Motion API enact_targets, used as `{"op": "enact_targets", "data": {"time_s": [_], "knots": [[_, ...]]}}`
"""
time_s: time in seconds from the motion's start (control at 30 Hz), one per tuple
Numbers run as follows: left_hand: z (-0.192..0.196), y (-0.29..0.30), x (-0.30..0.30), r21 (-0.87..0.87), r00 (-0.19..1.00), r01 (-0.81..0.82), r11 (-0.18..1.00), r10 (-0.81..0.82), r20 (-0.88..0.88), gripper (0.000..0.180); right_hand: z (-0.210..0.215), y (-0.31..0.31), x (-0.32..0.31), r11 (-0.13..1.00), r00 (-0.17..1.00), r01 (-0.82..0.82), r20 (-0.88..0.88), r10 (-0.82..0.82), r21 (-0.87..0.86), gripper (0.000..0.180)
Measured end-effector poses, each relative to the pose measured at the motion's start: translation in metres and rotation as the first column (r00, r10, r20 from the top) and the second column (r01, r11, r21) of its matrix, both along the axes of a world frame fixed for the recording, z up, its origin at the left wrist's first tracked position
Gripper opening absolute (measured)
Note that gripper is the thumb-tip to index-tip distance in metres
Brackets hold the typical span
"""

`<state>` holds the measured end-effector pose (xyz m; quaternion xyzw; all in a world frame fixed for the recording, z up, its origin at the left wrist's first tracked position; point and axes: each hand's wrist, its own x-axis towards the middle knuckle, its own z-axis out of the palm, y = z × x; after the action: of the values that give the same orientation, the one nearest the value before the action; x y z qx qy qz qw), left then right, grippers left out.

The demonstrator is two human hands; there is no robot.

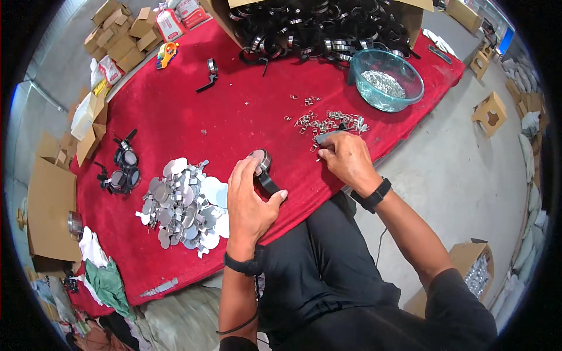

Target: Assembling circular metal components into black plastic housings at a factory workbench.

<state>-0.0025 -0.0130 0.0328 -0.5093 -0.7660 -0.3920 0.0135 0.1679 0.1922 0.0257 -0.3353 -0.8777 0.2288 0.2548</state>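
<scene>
1. We have one view only, from a head camera, so no second view shares any part of the scene.
2. It looks steeply down on the red table (193,117), close above its near edge.
3. It faces across the table toward the box (410,20) at the far edge.
4. Our forearms enter from the lower edge, with our lap below the table.
5. The fisheye bends the table's edges and darkens the corners.
</scene>
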Motion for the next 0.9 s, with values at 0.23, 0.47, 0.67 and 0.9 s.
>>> {"op": "enact_targets", "data": {"time_s": [0.23,0.47,0.67,0.9], "knots": [[0.001,0.001,-0.001,0.011,0.999,0.013,1.000,-0.014,0.033,0.085,-0.008,0.009,-0.006,0.937,0.976,-0.210,0.010,0.216,0.278,0.021],[0.002,0.005,-0.007,-0.016,1.000,0.019,1.000,-0.019,-0.008,0.081,0.003,0.025,-0.007,0.860,0.911,-0.412,0.157,0.381,0.300,0.009],[0.011,0.012,-0.016,-0.056,0.991,0.130,0.990,-0.131,-0.005,0.083,-0.002,0.026,-0.012,0.912,0.950,-0.312,0.114,0.291,0.267,0.012],[0.003,0.006,-0.021,-0.016,0.990,0.143,0.990,-0.143,-0.004,0.082,0.019,-0.027,-0.032,0.949,0.944,-0.314,-0.099,0.316,0.032,0.014]]}}
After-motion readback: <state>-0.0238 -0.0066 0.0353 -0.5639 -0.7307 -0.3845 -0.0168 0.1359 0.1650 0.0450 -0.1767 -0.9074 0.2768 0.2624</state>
